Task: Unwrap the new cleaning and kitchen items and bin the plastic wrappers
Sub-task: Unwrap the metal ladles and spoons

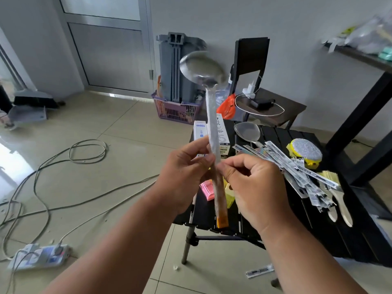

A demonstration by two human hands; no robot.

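Steel ladle [201, 66] in clear wrapper [212, 132], upright above the near-left end of the black table [275, 134]. Pinched mid-handle by left hand [184, 177] and right hand [252, 187]; handle partly hidden behind fingers. Farther right, blurred packets on a shelf [360, 56].

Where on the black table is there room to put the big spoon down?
The black table looks bare along its near right part, in front of the two paintbrushes. The middle is crowded with packaged strips, the far side with boxes, another spoon and a scrubber.
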